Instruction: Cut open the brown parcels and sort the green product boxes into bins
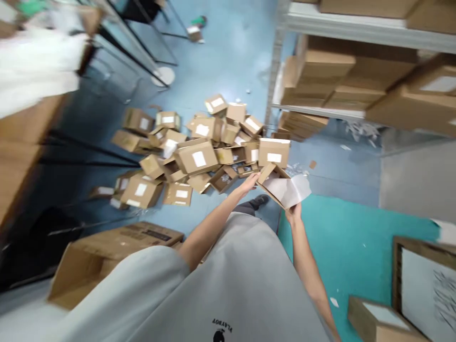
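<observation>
Between my two hands is an open cardboard box point(268, 175), tilted, with a sheet of white paper point(290, 189) sticking out over its right side. My left hand point(248, 184) grips the box at its left edge. At the lower right corner, my right hand point(294, 213) is closed on the same box, just under the paper. Right behind it stands another cardboard box point(274, 151) with a white label. A large heap of small cardboard boxes point(199, 159), several of them open, spreads over the floor in front of me.
Metal shelving point(331, 113) loaded with cartons rises at the right. A wooden table point(21, 156) runs along the left. Near my left arm lies a big open carton point(117, 247). A teal surface point(320, 242) bears a labelled box point(379, 318) at lower right.
</observation>
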The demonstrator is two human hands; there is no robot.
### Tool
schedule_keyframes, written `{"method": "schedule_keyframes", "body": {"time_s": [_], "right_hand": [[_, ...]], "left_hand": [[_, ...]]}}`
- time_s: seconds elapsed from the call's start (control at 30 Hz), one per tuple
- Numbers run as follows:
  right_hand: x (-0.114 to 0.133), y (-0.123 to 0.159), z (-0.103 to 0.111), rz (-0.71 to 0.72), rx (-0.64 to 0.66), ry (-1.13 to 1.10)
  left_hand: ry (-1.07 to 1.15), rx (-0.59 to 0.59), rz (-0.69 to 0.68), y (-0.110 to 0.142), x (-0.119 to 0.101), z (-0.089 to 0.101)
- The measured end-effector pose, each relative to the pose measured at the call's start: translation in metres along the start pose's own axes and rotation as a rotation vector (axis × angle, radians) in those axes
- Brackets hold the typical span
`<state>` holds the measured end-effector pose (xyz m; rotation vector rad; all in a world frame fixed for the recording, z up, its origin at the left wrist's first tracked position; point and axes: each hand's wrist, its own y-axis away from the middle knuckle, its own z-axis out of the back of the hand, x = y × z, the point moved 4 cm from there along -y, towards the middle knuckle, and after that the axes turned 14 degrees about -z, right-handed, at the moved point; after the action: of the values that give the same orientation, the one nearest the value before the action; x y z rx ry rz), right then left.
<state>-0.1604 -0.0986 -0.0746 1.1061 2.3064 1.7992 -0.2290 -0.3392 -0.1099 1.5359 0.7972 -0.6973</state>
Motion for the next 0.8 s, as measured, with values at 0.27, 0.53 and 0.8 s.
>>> {"method": "schedule_keyframes", "body": {"time_s": [0.27, 0.53, 0.8], "right_hand": [[-0.043, -0.001, -0.286, -0.075, 0.753, 0.435], [-0.068, 0.033, -0.218, -0.038, 0.776, 0.657], [-0.056, 0.037, -0.016, 0.144, 0.173, 0.158]], "left_hand": [[0.436, -1.054, -0.428, 0.148, -0.087, 0.301], [0.367, -0.913, -0.123, 0.138, -0.033, 0.238], [0.124, 0.096, 0.007, 0.032, -0.014, -0.055]]}}
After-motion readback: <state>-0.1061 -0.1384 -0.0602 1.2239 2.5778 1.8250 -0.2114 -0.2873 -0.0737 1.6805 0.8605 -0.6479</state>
